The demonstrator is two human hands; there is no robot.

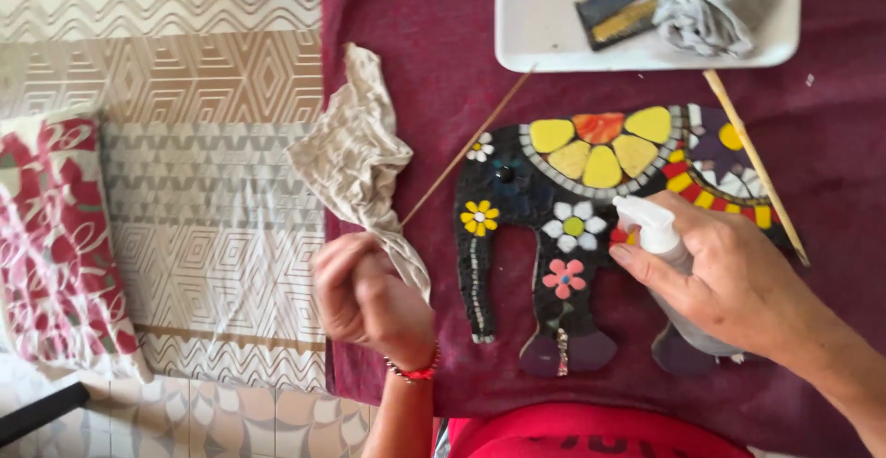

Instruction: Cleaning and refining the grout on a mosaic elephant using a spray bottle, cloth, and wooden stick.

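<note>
Maroon cloth covers the tabletop, and on it lies a black mosaic elephant, flat, with yellow and orange tiles along its back and small flower tiles on its body. The right hand is wrapped shut around a small clear spray bottle, forefinger on its white nozzle, which hangs just above the elephant's middle. The left hand, blurred, is closed in a pinching grip on the lower end of a crumpled beige rag, held up just left of the elephant's head and apart from it.

Risks, as judged: the nozzle faces roughly leftward, so mist could land on the cloth or the rag instead of the tiles; too much liquid could pool in the dark joints; the dangling rag could snag a thin wooden stick lying slantwise by the head, or drag across raised tile edges. A second stick lies near the rump, close by the right wrist, and could be knocked aside. A white tray with a grey cloth and a dark packet sits beyond, well clear of both hands
</note>
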